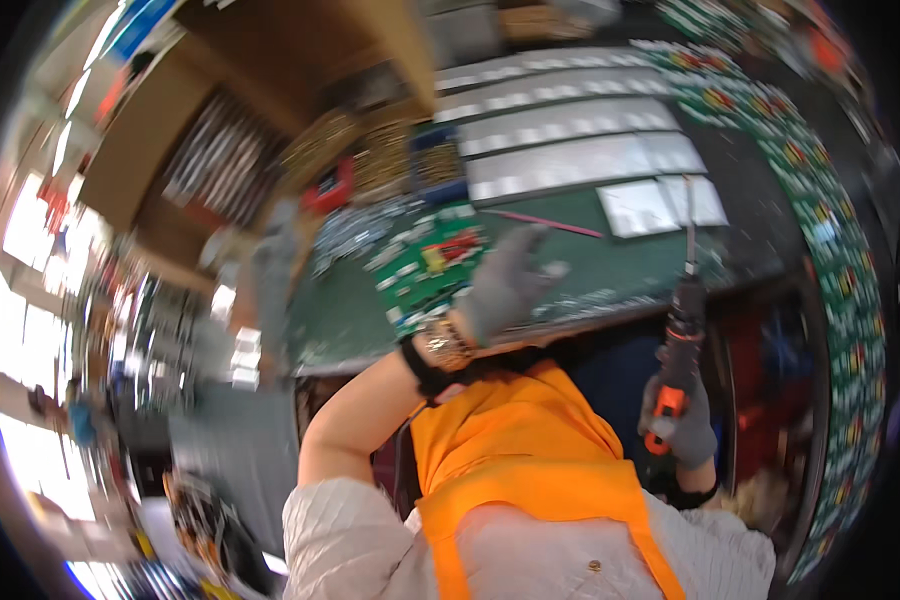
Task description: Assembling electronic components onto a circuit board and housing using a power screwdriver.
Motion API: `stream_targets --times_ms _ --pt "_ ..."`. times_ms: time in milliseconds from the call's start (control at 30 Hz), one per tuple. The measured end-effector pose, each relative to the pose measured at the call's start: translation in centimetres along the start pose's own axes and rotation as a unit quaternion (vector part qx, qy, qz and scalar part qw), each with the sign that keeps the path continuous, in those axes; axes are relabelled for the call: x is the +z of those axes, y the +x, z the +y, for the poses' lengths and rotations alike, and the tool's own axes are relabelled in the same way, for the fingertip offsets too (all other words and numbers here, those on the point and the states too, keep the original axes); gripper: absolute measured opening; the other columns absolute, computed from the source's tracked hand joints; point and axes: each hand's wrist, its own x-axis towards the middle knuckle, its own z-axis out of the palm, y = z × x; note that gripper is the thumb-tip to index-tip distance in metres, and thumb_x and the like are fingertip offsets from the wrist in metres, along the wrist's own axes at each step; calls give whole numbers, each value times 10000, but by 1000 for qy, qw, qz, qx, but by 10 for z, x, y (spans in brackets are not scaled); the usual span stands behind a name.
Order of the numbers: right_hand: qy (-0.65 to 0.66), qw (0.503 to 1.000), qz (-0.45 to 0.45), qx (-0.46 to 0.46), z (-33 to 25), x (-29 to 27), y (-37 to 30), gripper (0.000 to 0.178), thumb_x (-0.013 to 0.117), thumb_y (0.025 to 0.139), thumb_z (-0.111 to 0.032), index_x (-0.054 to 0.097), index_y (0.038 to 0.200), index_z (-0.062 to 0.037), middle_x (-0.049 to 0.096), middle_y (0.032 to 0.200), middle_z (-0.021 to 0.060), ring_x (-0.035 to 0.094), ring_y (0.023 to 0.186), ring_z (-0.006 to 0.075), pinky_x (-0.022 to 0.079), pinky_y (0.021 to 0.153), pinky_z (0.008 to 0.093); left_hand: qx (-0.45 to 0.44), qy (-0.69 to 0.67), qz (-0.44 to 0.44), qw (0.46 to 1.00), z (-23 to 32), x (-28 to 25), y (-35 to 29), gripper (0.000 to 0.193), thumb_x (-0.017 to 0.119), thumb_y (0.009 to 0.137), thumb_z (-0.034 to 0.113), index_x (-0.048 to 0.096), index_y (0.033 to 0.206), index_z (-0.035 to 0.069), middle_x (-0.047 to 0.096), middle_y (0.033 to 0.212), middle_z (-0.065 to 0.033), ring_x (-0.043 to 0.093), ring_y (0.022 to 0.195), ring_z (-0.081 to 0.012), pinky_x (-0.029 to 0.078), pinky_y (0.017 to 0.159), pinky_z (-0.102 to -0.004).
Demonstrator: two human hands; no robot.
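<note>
My gloved right hand (686,425) is wrapped round a black and orange electric screwdriver (684,325) at the front edge of the bench. Its long thin bit points away from me, over two white square pieces (660,206). My left hand (510,283), also in a grey glove, hovers over the green bench top with fingers apart and nothing seen in them. Just left of it lies a green circuit board (426,262) with red and yellow parts. A pink stick-like thing (543,222) rests beyond that hand.
Rows of pale metal panels (558,124) lie at the back. Behind the board are a heap of small silvery parts (360,232), a blue bin (439,165) of brass-coloured pieces and a red container (330,187). Many green boards (838,270) line the right side. A cardboard box (155,130) stands at left.
</note>
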Motion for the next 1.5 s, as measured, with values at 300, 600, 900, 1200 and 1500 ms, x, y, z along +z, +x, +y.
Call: stream_targets --times_ms 300,600,900,1200,1500 --pt "117 989 88 15 19 -46 -46 829 696 633 49 378 1389 -71 590 863 52 616 664 147 545 601 310 165 313 -107 929 57 104 98 852 828 701 371 444 1374 16 481 1359 -211 409 1319 -358 382 1075 -428" --pt "115 990 24 -71 59 -69 -54 724 716 758 -167 389 1389 -33 545 819 15 564 637 109 486 522 247 146 388 -92 905 -10 182 171 915 819 583 546 560 1236 -41 581 1257 -234 567 1179 -347 446 1012 -409" --pt "151 867 -474 21 99 49 200 545 665 832 -207 402 1283 -51 540 795 32 553 618 127 483 520 271 -25 35 -13 999 -13 27 4 1034 894 489 473 479 1270 -62 579 1180 -221 533 1173 -364 440 1000 -399" --pt "137 801 -580 62 68 100 207 361 607 916 -252 418 1164 -72 536 769 51 540 597 147 481 517 299 -122 -281 209 929 -40 -58 -139 515 877 635 236 632 983 -55 682 811 -150 698 653 -263 594 506 -387" --pt "172 818 -549 25 32 68 155 240 549 999 -298 433 1046 -92 531 743 70 527 575 167 478 515 326 -156 -302 295 893 -24 -81 -193 781 852 650 363 471 1205 -34 645 874 -120 641 720 -227 544 594 -380"
